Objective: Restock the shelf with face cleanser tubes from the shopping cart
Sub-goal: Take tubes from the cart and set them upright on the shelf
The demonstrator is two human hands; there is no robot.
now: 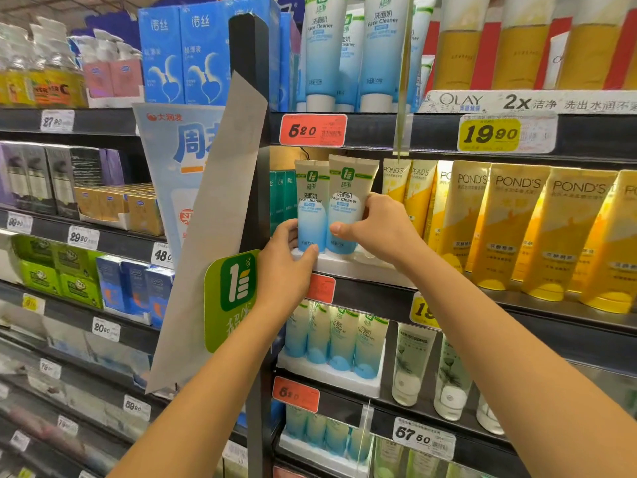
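Note:
Two blue-and-white face cleanser tubes stand cap-down in a white tray (348, 267) on the middle shelf. My left hand (287, 260) holds the base of the left tube (310, 205), thumb across its cap. My right hand (375, 225) grips the right tube (348, 198) around its lower half. More of the same tubes fill the shelf above (379, 53) and the shelves below (337, 343). The shopping cart is out of view.
Yellow Pond's tubes (517, 229) crowd the shelf right of the tray. A black upright post (255, 150) with a grey hanging sign (213, 236) and green logo tag (231, 298) stands just left. Boxed goods line the left shelves. Red price tag (312, 130) reads 5.20.

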